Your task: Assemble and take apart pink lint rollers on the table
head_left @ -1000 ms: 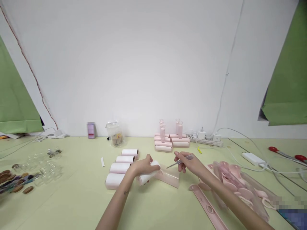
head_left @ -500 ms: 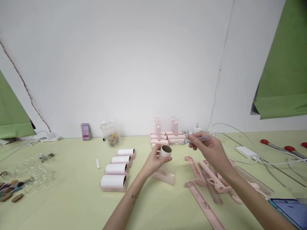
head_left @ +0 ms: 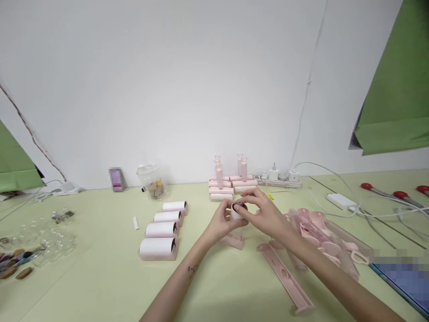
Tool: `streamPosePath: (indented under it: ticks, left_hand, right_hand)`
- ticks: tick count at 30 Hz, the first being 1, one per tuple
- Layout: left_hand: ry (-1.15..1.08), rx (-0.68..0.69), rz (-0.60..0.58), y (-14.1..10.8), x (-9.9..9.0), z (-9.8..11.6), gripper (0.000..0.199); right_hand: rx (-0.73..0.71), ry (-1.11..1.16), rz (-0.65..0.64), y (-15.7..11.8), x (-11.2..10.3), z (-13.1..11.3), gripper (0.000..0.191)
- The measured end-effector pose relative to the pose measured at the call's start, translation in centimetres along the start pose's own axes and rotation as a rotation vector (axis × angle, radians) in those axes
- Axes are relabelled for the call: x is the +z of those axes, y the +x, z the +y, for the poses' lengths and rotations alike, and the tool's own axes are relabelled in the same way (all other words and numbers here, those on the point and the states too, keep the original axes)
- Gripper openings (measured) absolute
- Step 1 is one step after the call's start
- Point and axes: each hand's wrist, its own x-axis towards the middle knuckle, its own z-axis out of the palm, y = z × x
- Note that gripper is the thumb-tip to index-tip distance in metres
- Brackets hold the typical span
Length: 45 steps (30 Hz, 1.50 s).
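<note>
A white roll (head_left: 235,213) stands upright between both hands near the middle of the table. My left hand (head_left: 221,222) is wrapped round its side. The fingers of my right hand (head_left: 259,208) are at the roll's open top, on a small grey piece (head_left: 239,204) inside the rim. Beneath the hands lies a pink tray-like piece (head_left: 233,240), partly hidden by them. To the left, several white rolls (head_left: 158,245) rest in pink holders in a slanting row. A long pink part (head_left: 284,275) lies to the right of the hands.
Pink rollers and upright pink tubes (head_left: 221,191) stand by the wall. More pink parts (head_left: 320,235) lie at right, with a phone (head_left: 402,279) and white cables. Glass pieces (head_left: 50,235), a clear bag (head_left: 152,183) and a purple box (head_left: 116,179) are at left.
My right hand has moved left and down to the roll's top. The thin tool it held is no longer visible there. A long pink part at right is no longer where it lay.
</note>
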Motion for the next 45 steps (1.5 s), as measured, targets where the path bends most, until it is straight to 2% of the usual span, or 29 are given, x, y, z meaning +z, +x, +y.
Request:
streamPosePath:
  ticks: [3, 6, 9, 12, 14, 17, 19, 22, 24, 27, 29, 34, 37, 39, 41, 43, 45]
  left_hand:
    - [0.007, 0.000, 0.024, -0.1, -0.3, 0.6, 0.038]
    - [0.138, 0.056, 0.016, -0.2, -1.3, 1.5, 0.040]
    - [0.481, 0.156, -0.160, -0.6, -2.5, 1.9, 0.047]
    - [0.842, 0.166, -0.319, -1.0, -3.0, 0.9, 0.056]
    - [0.961, 0.194, -0.331, -1.2, -2.8, -0.1, 0.062]
    - [0.983, 0.226, -0.334, -1.2, -2.3, -0.8, 0.073]
    - [0.950, 0.216, -0.323, -1.1, -2.4, -0.5, 0.074]
    - [0.934, 0.216, -0.234, -0.9, -3.3, 0.2, 0.071]
    - [0.950, 0.125, -0.227, -0.8, -4.2, 0.4, 0.079]
    - [0.909, -0.108, -0.324, -1.0, -5.1, 0.1, 0.097]
    - [0.878, -0.179, -0.341, -1.3, -5.1, -0.4, 0.104]
    - [0.909, -0.116, -0.259, -2.2, -4.3, -2.3, 0.108]
    - [0.973, -0.043, -0.199, -2.8, -4.0, -2.9, 0.094]
    - [1.020, -0.030, -0.157, -3.6, -3.9, -2.2, 0.076]
    - [1.042, -0.035, -0.132, -5.1, -4.1, -0.6, 0.064]
    - [1.048, -0.033, -0.091, -7.7, -4.8, 1.4, 0.060]
    - [1.024, -0.037, -0.010, -11.2, -6.3, 3.0, 0.060]
  right_hand:
    - [-0.008, 0.103, 0.079, -0.1, -1.4, -1.2, 0.018]
    - [-0.044, 0.250, 0.341, -0.4, -4.0, -2.9, 0.017]
    - [-0.113, 0.275, 0.624, -0.7, -6.6, -4.3, 0.015]
    - [-0.140, 0.275, 0.724, -1.2, -8.0, -5.1, 0.015]
    - [-0.147, 0.283, 0.723, -1.6, -8.1, -5.3, 0.015]
    - [-0.179, 0.237, 0.681, -2.1, -7.8, -5.6, 0.013]
    - [-0.198, 0.196, 0.643, -2.3, -7.6, -5.6, 0.012]
    - [-0.203, 0.187, 0.605, -2.4, -7.5, -5.5, 0.011]
    - [-0.196, 0.208, 0.598, -2.5, -7.6, -5.5, 0.012]
    - [-0.168, 0.239, 0.592, -2.5, -7.7, -5.5, 0.012]
    - [-0.157, 0.252, 0.584, -2.5, -7.7, -5.5, 0.012]
    - [-0.185, 0.270, 0.545, -2.6, -7.2, -5.6, 0.012]
    - [-0.210, 0.253, 0.462, -2.6, -6.9, -5.5, 0.010]
    - [-0.203, 0.246, 0.437, -2.7, -6.8, -5.5, 0.010]
    - [-0.215, 0.235, 0.436, -2.8, -6.8, -5.4, 0.010]
    - [-0.227, 0.227, 0.448, -2.9, -7.0, -5.2, 0.008]
    - [-0.230, 0.223, 0.451, -2.9, -7.1, -5.0, 0.008]
